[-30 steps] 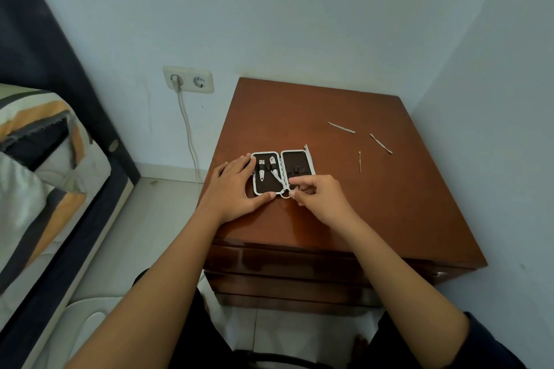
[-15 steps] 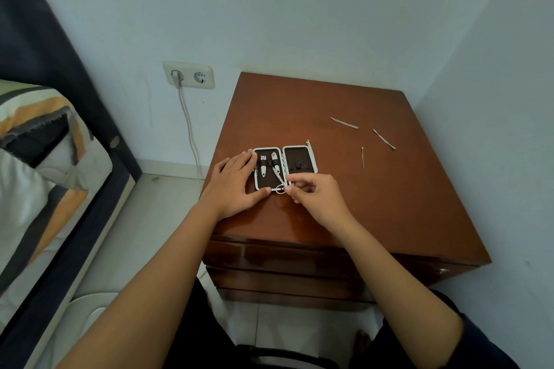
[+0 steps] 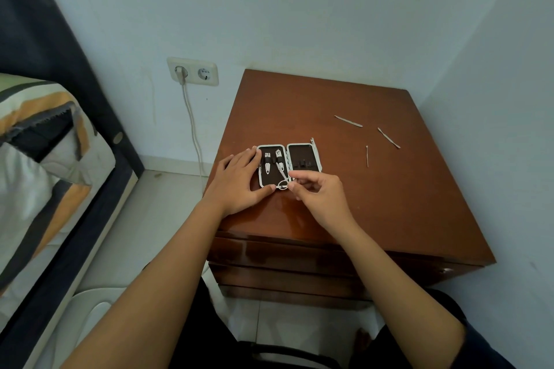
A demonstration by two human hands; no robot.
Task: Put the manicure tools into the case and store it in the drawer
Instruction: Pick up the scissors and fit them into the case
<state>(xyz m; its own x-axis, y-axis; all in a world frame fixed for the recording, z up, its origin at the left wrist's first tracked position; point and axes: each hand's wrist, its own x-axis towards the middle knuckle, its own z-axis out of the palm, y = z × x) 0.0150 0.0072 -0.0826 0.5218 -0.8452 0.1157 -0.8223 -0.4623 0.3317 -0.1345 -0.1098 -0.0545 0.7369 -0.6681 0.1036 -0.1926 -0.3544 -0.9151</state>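
Wooden desk (image 3: 344, 204): open case (image 3: 289, 165) holds two tools; right hand (image 3: 319, 196) fingers pinch scissors (image 3: 282, 180), left hand (image 3: 236, 178) flat, open. Three tools (image 3: 367, 156) remain loose far right.

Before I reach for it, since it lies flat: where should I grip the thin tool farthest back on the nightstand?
Pinch the farthest tool at mid-length, from above, fingertips across its narrow width. It lies flat and apart from the other loose tools.
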